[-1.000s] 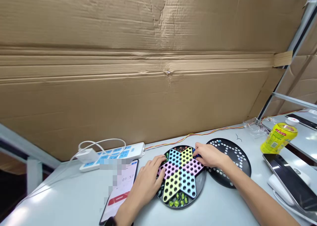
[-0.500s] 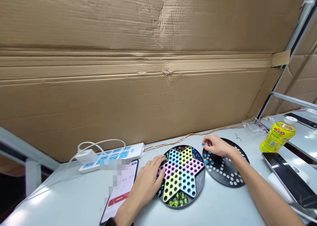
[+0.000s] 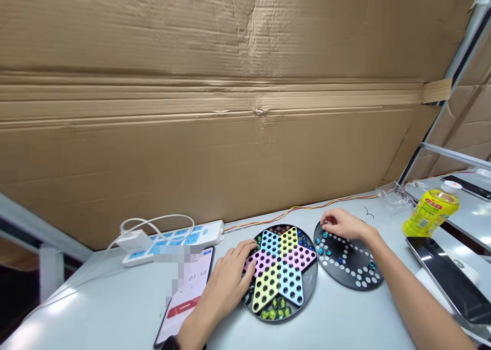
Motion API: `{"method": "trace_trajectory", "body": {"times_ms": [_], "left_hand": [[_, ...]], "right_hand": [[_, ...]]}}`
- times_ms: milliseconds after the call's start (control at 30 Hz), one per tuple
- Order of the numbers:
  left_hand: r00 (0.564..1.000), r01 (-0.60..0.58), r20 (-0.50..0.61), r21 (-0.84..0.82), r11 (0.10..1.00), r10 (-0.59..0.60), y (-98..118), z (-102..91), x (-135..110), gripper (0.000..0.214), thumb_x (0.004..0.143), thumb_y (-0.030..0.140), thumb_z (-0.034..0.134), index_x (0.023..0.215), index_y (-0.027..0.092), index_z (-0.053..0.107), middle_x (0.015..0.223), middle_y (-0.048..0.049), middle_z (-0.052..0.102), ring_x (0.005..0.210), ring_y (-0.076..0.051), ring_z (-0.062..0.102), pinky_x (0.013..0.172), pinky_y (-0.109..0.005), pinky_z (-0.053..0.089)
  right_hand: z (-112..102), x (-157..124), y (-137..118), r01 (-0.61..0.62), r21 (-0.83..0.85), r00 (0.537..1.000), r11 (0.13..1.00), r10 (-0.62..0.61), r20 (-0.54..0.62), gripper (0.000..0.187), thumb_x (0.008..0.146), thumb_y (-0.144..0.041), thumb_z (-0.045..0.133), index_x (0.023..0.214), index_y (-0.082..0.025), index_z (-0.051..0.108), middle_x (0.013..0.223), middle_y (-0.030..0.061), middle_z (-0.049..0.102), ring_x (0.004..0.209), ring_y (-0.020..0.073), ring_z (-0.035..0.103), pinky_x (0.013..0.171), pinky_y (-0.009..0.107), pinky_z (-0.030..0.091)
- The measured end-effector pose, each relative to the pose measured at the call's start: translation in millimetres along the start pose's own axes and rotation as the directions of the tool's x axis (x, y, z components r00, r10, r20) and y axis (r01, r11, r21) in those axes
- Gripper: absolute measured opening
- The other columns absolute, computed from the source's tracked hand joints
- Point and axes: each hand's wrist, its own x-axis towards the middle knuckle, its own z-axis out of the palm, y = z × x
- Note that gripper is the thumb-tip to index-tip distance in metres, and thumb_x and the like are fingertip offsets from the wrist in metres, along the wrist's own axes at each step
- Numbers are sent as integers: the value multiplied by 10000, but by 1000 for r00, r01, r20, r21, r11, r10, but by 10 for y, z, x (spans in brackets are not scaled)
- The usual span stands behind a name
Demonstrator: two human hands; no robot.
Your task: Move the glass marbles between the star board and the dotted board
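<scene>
My left hand (image 3: 228, 276) rests with its fingers spread on the left side of a star-shaped Chinese checkers board (image 3: 311, 283), touching the pink arm. The board has pink, blue, yellow and green arms on a round black base. Green marbles (image 3: 276, 309) lie in the base's lower pocket. My right hand (image 3: 343, 225) hovers with curled fingers over the upper part of a black round marble board (image 3: 351, 274) with white dots. Several teal marbles (image 3: 325, 242) sit on that board near my fingertips. I cannot tell whether my right fingers hold a marble.
A phone (image 3: 187, 299) showing a timer lies left of the star board, beside a white power strip (image 3: 172, 242) with a charger. Coloured wires (image 3: 307, 209) run along the back. A yellow drink bottle (image 3: 431, 212) and a tablet (image 3: 448, 278) stand right, before a cardboard wall (image 3: 230, 84).
My right hand has moved right, from the star board's edge onto the black round board, uncovering teal marbles there. My left hand has stayed in place. The phone timer changed from 01:57 to 01:58.
</scene>
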Motion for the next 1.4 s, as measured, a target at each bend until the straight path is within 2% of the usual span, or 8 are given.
{"method": "trace_trajectory", "body": {"times_ms": [167,433,633,733,833,1033,1233,1400], "left_hand": [[1000,-3,-2,1,1000,3,5,0,4,369,990,373,378,1287,258,564,1375,-65,608,1156,-270,606,979,-446,496],[1000,12,3,-4,1000,-12,21,-2,12,374,986,372,373,1285,252,563,1368,-65,611,1156,-271,607,971,-447,502],[1000,-7,-21,3,1000,7,5,6,8,371,978,377,390,1276,258,577,1357,-60,621,1148,-269,618,969,-444,512],[999,-12,-30,4,1000,12,8,8,4,374,983,374,381,1278,260,580,1358,-64,619,1146,-266,618,963,-437,513],[1000,-6,-21,-1,1000,6,16,7,1,376,988,382,375,1285,261,572,1365,-66,614,1165,-271,607,966,-440,511],[1000,-2,-14,-1,1000,2,21,1,-1,364,990,376,379,1282,262,565,1374,-57,609,1151,-267,615,963,-439,510],[1000,10,20,2,1000,-10,18,1,4,378,999,381,353,1302,259,543,1388,-63,597,1188,-274,594,975,-460,498],[1000,4,6,-4,1000,-4,9,11,5,377,998,388,361,1300,257,545,1384,-61,599,1183,-275,594,976,-458,497]], "right_hand": [[284,46,-262,114,-140,993,983,-115,5,232,801,-209,626,1001,-169,736,722,-1,615,698,152,544,658,250,384],[372,-16,-486,77,-405,996,911,-53,71,315,892,-212,562,1155,-227,734,1036,87,691,908,223,641,785,297,427],[408,46,-432,131,-346,991,929,-109,83,204,908,-262,598,1036,-216,749,977,72,687,867,206,623,738,279,414],[376,60,-387,165,-243,986,956,-163,32,139,875,-231,610,946,-185,720,841,29,642,749,157,556,680,252,387],[252,35,-301,119,-114,992,986,-124,-33,96,780,-172,640,867,-167,682,700,-33,548,643,117,465,612,231,354],[35,-38,-92,-32,-27,978,999,37,207,126,670,-146,659,791,-163,687,616,-60,530,567,102,446,538,228,319],[225,41,-212,91,59,995,994,-88,-42,193,862,-219,549,909,-147,722,688,-10,590,643,132,504,618,244,380],[446,33,-393,153,-114,988,982,-155,-9,232,836,-213,613,1025,-182,743,829,27,640,771,165,570,728,266,417]]}}
